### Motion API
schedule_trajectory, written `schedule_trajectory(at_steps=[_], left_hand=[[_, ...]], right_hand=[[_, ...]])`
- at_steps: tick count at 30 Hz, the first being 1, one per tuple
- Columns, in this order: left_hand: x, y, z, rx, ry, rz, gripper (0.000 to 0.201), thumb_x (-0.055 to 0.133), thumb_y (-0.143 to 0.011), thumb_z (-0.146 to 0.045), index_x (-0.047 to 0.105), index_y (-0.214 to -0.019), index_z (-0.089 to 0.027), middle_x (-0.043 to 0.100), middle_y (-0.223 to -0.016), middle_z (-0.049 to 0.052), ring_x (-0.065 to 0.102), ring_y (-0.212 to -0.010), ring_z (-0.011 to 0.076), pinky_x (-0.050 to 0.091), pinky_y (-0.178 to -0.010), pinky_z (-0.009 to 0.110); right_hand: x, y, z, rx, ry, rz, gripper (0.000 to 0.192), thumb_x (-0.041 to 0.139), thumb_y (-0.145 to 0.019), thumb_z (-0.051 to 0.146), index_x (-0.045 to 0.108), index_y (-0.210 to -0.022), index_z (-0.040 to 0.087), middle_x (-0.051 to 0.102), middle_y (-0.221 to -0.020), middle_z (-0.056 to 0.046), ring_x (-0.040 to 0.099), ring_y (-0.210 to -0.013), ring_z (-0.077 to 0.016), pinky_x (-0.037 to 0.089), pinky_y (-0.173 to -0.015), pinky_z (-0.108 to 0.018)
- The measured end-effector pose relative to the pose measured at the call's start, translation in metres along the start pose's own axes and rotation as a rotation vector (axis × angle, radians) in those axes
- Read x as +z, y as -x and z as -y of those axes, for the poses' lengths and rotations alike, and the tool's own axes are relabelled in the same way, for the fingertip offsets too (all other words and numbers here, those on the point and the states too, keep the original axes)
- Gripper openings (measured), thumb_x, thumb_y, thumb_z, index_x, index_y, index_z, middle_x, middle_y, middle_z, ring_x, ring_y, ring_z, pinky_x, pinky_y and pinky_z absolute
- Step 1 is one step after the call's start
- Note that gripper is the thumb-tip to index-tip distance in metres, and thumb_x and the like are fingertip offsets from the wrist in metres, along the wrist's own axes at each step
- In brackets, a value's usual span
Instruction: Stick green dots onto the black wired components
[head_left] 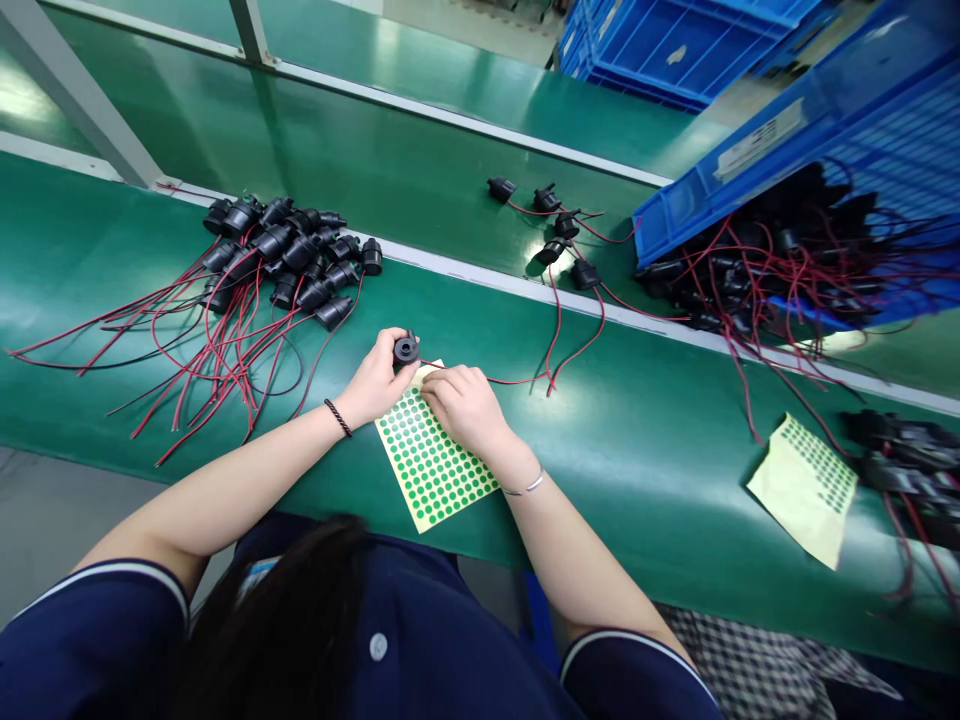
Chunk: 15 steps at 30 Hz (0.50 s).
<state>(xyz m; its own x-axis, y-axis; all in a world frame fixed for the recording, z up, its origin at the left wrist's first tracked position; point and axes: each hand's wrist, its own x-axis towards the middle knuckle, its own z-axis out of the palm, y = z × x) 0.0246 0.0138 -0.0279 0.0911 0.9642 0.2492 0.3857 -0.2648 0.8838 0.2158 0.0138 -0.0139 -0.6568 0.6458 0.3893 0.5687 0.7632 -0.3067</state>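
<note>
My left hand (386,378) is closed around a small black round part (406,349) with a hole in its face. Its thin red wire (517,381) runs to the right, behind my right hand. Below lies a pale yellow sheet of green round stickers (431,480), flat on the green bench. My right hand (469,405) rests over the sheet's upper right, fingers bent and pressed together; whatever is between the fingertips is hidden. To the left is a pile of similar black wired parts (289,250), their red and black wires trailing toward me.
Several loose black wired parts (568,224) lie beyond the bench's pale rail. At right, a tilted blue crate (697,190) spills more of them. A second sticker sheet (802,500) lies near black parts (911,460) at the right edge. Blue crates (675,45) stand behind.
</note>
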Motion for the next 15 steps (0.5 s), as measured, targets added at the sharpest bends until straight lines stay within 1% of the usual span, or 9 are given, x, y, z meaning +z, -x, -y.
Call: schedule_trajectory(at_steps=[3, 5, 7, 8, 9, 11, 15], left_hand=[[0.001, 0.001, 0.001, 0.032, -0.04, 0.01, 0.035, 0.053, -0.082, -0.014, 0.039, -0.114, -0.019, 0.059, -0.116, 0.012, 0.061, -0.107, 0.0222, 0.05, -0.096, 0.042], [0.001, 0.002, 0.001, 0.044, -0.075, 0.033, 0.038, 0.054, -0.078, -0.011, 0.04, -0.112, -0.019, 0.059, -0.112, 0.011, 0.061, -0.104, 0.0224, 0.051, -0.093, 0.042], [0.001, 0.002, 0.0, 0.069, -0.099, 0.063, 0.038, 0.055, -0.076, -0.01, 0.042, -0.11, -0.02, 0.059, -0.109, 0.01, 0.061, -0.102, 0.0228, 0.051, -0.091, 0.042], [0.001, 0.002, -0.001, 0.084, -0.108, 0.077, 0.037, 0.056, -0.076, -0.01, 0.042, -0.109, -0.02, 0.059, -0.108, 0.01, 0.06, -0.101, 0.0229, 0.051, -0.09, 0.042], [0.001, 0.002, -0.002, 0.098, -0.117, 0.087, 0.036, 0.056, -0.077, -0.011, 0.043, -0.108, -0.02, 0.059, -0.108, 0.01, 0.06, -0.101, 0.023, 0.051, -0.089, 0.042], [0.0, 0.002, -0.003, 0.116, -0.134, 0.102, 0.034, 0.058, -0.077, -0.014, 0.044, -0.107, -0.02, 0.059, -0.107, 0.009, 0.059, -0.1, 0.0235, 0.051, -0.088, 0.042], [0.0, 0.002, -0.004, 0.128, -0.161, 0.123, 0.031, 0.058, -0.078, -0.016, 0.045, -0.107, -0.02, 0.059, -0.105, 0.01, 0.058, -0.098, 0.0239, 0.05, -0.087, 0.042]], right_hand=[[-0.003, -0.005, 0.005, 0.202, -0.346, -0.071, 0.013, 0.051, -0.097, 0.022, 0.059, -0.087, 0.021, 0.07, -0.099, -0.009, 0.063, -0.095, -0.0216, 0.049, -0.081, -0.037], [-0.005, -0.008, 0.008, 0.361, -0.581, -0.123, 0.013, 0.052, -0.096, 0.028, 0.058, -0.086, 0.022, 0.068, -0.104, -0.009, 0.064, -0.098, -0.0209, 0.052, -0.083, -0.037], [-0.008, -0.011, 0.01, 0.488, -0.781, -0.121, 0.016, 0.056, -0.095, 0.035, 0.059, -0.087, 0.022, 0.067, -0.112, -0.009, 0.065, -0.098, -0.0201, 0.054, -0.083, -0.036], [-0.008, -0.012, 0.011, 0.528, -0.862, -0.109, 0.018, 0.058, -0.093, 0.039, 0.059, -0.087, 0.022, 0.066, -0.114, -0.009, 0.065, -0.099, -0.0199, 0.055, -0.083, -0.036], [-0.009, -0.013, 0.012, 0.556, -0.921, -0.101, 0.02, 0.059, -0.092, 0.041, 0.06, -0.087, 0.022, 0.066, -0.116, -0.009, 0.065, -0.099, -0.0199, 0.055, -0.084, -0.036], [-0.009, -0.013, 0.012, 0.586, -0.971, -0.1, 0.024, 0.062, -0.09, 0.045, 0.061, -0.087, 0.022, 0.065, -0.118, -0.009, 0.065, -0.101, -0.0203, 0.056, -0.086, -0.037], [-0.008, -0.013, 0.013, 0.58, -0.918, -0.124, 0.025, 0.062, -0.09, 0.046, 0.062, -0.085, 0.022, 0.066, -0.116, -0.01, 0.065, -0.104, -0.0219, 0.056, -0.088, -0.039]])
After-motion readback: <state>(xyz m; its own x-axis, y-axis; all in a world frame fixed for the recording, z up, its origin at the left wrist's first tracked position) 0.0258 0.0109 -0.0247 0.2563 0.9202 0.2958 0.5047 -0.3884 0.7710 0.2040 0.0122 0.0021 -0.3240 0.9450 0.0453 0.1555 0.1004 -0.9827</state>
